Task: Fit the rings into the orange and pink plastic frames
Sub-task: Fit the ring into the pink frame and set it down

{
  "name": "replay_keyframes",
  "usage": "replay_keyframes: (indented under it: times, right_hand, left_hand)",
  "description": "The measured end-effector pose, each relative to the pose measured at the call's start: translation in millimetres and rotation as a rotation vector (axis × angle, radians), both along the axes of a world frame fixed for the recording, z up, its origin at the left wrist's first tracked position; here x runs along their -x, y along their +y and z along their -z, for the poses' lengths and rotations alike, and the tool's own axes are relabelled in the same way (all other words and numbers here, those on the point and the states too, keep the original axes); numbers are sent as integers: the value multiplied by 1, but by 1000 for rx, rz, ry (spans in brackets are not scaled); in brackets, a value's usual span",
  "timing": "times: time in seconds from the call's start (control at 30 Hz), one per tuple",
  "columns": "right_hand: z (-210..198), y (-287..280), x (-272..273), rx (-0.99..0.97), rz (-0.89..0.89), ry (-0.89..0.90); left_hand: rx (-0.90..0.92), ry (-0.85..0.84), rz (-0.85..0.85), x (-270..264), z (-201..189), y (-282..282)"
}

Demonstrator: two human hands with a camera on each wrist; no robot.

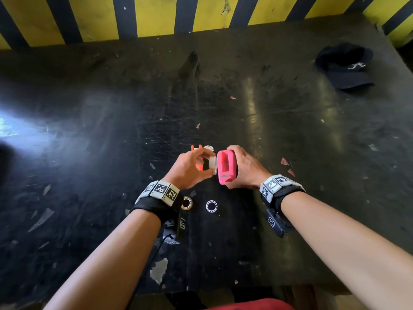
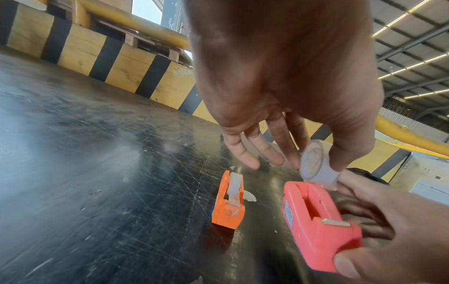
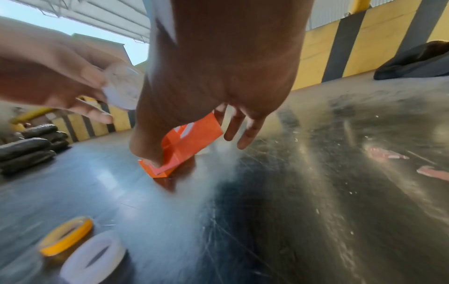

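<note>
My left hand [image 1: 206,164] pinches a white ring [image 1: 213,164] between thumb and fingers and holds it edge-on at the open end of the pink frame [image 1: 226,166]. The left wrist view shows this ring [image 2: 316,165] just above the frame's slot [image 2: 313,203]. My right hand [image 1: 240,168] grips the pink frame from the side, tilted, above the table. Behind my left hand the orange frame [image 2: 229,201] stands on the table with a white ring seated in it. A yellow ring [image 1: 186,202] and a white ring [image 1: 211,206] lie flat near my wrists.
The dark, scratched table [image 1: 268,121] carries paint chips and scraps. A black cap [image 1: 345,66] lies at the far right. A yellow-and-black striped barrier [image 1: 156,16] runs along the far edge. A flat white disc [image 1: 209,148] lies beside the orange frame.
</note>
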State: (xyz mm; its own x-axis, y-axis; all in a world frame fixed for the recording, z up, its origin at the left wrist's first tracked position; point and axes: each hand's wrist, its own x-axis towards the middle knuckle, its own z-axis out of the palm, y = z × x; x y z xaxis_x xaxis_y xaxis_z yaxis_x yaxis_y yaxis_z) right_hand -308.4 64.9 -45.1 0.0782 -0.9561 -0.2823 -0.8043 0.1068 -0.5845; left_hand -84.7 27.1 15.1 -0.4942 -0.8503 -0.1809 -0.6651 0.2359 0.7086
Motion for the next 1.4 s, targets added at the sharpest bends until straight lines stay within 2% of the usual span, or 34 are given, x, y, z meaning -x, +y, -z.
replay_keyframes:
  times: [0.2,0.43,0.63,0.77,1.07,1.4]
  right_hand:
    - [-26,14,-6,145,-34,-82]
    - [-39,26,-4,218,-44,-116]
    - [-45,37,-10,244,-24,-170]
    - [-48,40,-11,237,-45,-195]
    - [-48,41,-13,248,-82,-182]
    - [-52,45,-15,218,-108,-196]
  left_hand:
    - [51,10,39,15,-5,4]
    - [105,-30,13,20,-1,8]
    - [122,-71,25,21,-12,11]
    - [60,68,-38,18,-19,16]
    - [85,106,-37,3,-31,21]
    - [207,-13,93,-3,-40,29]
